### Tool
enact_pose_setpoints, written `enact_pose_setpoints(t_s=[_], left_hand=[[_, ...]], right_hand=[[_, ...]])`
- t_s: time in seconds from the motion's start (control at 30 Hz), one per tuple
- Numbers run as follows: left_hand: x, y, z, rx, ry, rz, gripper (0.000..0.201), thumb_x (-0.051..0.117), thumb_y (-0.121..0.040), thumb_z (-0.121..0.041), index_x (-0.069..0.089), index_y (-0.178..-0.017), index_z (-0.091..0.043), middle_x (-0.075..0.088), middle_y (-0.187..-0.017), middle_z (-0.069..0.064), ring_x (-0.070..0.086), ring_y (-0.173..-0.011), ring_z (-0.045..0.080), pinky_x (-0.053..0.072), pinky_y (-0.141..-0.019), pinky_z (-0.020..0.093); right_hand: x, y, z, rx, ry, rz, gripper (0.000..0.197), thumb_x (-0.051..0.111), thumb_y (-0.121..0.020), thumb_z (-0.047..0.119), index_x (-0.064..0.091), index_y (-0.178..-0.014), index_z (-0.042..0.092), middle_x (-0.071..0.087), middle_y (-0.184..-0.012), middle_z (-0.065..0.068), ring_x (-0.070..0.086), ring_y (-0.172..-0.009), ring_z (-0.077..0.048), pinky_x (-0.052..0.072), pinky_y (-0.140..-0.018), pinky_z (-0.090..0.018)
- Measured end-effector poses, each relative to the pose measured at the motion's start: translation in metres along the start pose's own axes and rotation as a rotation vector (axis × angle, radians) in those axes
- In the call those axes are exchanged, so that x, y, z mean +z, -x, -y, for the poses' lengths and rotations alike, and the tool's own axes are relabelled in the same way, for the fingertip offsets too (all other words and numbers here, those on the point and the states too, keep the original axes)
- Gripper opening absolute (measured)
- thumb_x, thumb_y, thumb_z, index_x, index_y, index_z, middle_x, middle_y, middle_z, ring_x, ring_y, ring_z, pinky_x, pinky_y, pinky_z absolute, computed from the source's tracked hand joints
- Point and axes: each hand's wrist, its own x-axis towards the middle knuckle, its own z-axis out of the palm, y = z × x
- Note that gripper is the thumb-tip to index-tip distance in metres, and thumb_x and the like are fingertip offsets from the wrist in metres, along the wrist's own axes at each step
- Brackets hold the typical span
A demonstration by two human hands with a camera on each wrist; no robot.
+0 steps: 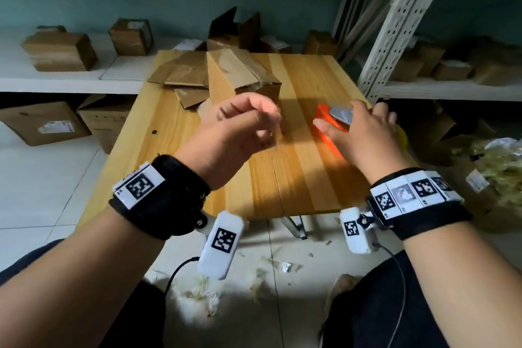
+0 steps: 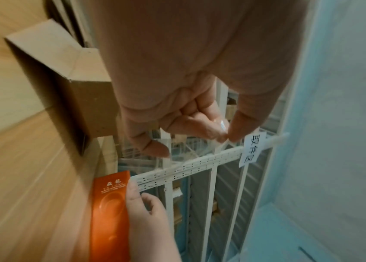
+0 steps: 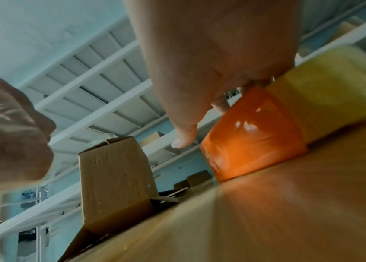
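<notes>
Left hand (image 1: 243, 127): raised above the worktop (image 1: 293, 183), fingers curled. Thumb and forefinger pinched a scrap of clear film (image 2: 202, 150), which hung crinkled below the fingertips. The head view was blurred at this hand, so the film showed plainly only in the left wrist view.

Right hand (image 1: 364, 135): spread, fingers fairly straight, laid on top of the orange box (image 1: 332, 137) and not closed round it. The thumb stuck out to the left. In the right wrist view its tip hung free beside the box's end.

Orange box: long and narrow, lying flat on the worktop near the right edge, printed face up. Its long axis ran away from the person, with the far end leaning slightly left.

A grey object (image 1: 341, 115) sat by the far end of the orange box, close to the right hand's fingers. Could not tell what it was. A yellow object (image 3: 325, 85) lay just beside the orange box on its right, mostly hidden by the hand in the head view.

A taped cardboard box (image 1: 243, 73) stood left of the orange box and apart from it, toward the back of the worktop. Flattened cardboard (image 1: 183, 70) lay beside it at the far left. Shelves (image 1: 56, 82) behind carried more cardboard boxes.
</notes>
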Motion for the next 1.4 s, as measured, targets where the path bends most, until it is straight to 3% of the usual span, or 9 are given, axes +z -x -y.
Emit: enact_pose_setpoints(t_s=[0.13, 0.27, 0.4, 0.53, 0.63, 0.73, 0.83, 1.1, 1.4], left_hand=[[-0.002, -0.003, -0.011, 0.002, 0.242, -0.032, 0.015, 0.053, -0.088, -0.012, 0.062, -0.076, -0.012, 0.045, -0.062, 0.003, 0.054, -0.074, 0.029, 0.055, -0.082, 0.047], [0.002, -0.001, -0.02, -0.062, 0.527, -0.043, 0.008, 0.048, -0.079, -0.008, 0.043, -0.08, -0.015, 0.02, -0.076, -0.001, 0.027, -0.066, 0.014, 0.049, -0.08, 0.042], [0.001, 0.001, -0.021, -0.08, 0.678, -0.115, 0.009, 0.048, -0.073, -0.013, 0.043, -0.079, -0.017, 0.016, -0.085, -0.005, 0.012, -0.079, 0.014, 0.041, -0.094, 0.046], [-0.002, 0.001, -0.02, -0.086, 0.764, -0.122, 0.01, 0.048, -0.07, -0.015, 0.043, -0.078, -0.016, 0.017, -0.087, -0.007, 0.022, -0.082, 0.015, 0.044, -0.091, 0.045], [-0.003, 0.001, -0.019, -0.081, 0.783, -0.134, 0.011, 0.05, -0.07, -0.014, 0.044, -0.08, -0.015, 0.017, -0.092, -0.008, 0.019, -0.086, 0.013, 0.045, -0.091, 0.045], [-0.005, 0.001, -0.021, -0.069, 0.79, -0.176, 0.012, 0.051, -0.07, -0.013, 0.043, -0.079, -0.015, 0.017, -0.092, -0.009, 0.016, -0.085, 0.011, 0.043, -0.092, 0.042], [-0.004, 0.003, -0.024, -0.074, 0.839, -0.178, 0.009, 0.049, -0.071, -0.013, 0.044, -0.078, -0.013, 0.021, -0.089, -0.008, 0.017, -0.085, 0.011, 0.047, -0.087, 0.044], [-0.004, 0.006, -0.031, -0.093, 0.862, -0.211, 0.006, 0.048, -0.071, -0.013, 0.045, -0.076, -0.011, 0.014, -0.092, -0.009, 0.012, -0.085, 0.012, 0.048, -0.085, 0.044], [-0.004, 0.009, -0.033, -0.083, 0.906, -0.19, 0.005, 0.043, -0.073, -0.013, 0.042, -0.078, -0.014, 0.018, -0.082, -0.008, 0.018, -0.068, 0.013, 0.046, -0.085, 0.041]], right_hand=[[-0.009, 0.008, 0.004, -0.183, -0.267, -0.15, 0.065, 0.058, -0.097, 0.066, 0.052, -0.148, 0.027, 0.049, -0.145, -0.007, 0.045, -0.136, -0.028, 0.043, -0.112, -0.048], [-0.02, 0.031, 0.026, -0.365, -0.617, -0.084, 0.032, 0.051, -0.108, 0.046, 0.069, -0.128, 0.028, 0.072, -0.109, 0.011, 0.067, -0.099, -0.003, 0.059, -0.09, -0.034], [-0.013, 0.048, 0.046, -0.369, -0.81, 0.253, 0.034, 0.042, -0.112, 0.039, 0.072, -0.12, 0.026, 0.077, -0.103, 0.005, 0.073, -0.097, -0.017, 0.058, -0.092, -0.041], [-0.013, 0.06, 0.062, -0.396, -1.062, 0.603, 0.037, 0.036, -0.112, 0.025, 0.069, -0.124, 0.013, 0.078, -0.114, -0.013, 0.075, -0.106, -0.035, 0.054, -0.097, -0.052], [-0.01, 0.066, 0.067, -0.427, -1.111, 0.731, 0.034, 0.042, -0.103, 0.007, 0.064, -0.129, 0.009, 0.077, -0.118, -0.015, 0.075, -0.11, -0.036, 0.049, -0.106, -0.058], [-0.009, 0.068, 0.072, -0.45, -1.106, 0.763, 0.03, 0.051, -0.102, 0.0, 0.063, -0.125, 0.015, 0.079, -0.113, -0.01, 0.076, -0.11, -0.031, 0.052, -0.104, -0.051], [-0.009, 0.069, 0.075, -0.448, -1.083, 0.74, 0.026, 0.053, -0.103, 0.0, 0.067, -0.117, 0.018, 0.079, -0.112, -0.012, 0.076, -0.108, -0.031, 0.052, -0.098, -0.043], [-0.008, 0.066, 0.079, -0.417, -1.188, 0.711, 0.028, 0.055, -0.092, 0.021, 0.071, -0.113, 0.014, 0.08, -0.105, -0.011, 0.075, -0.108, -0.035, 0.051, -0.098, -0.045], [-0.006, 0.062, 0.075, -0.376, -1.292, 0.642, 0.031, 0.061, -0.094, 0.025, 0.07, -0.117, 0.006, 0.078, -0.104, -0.013, 0.074, -0.105, -0.034, 0.048, -0.099, -0.045]])
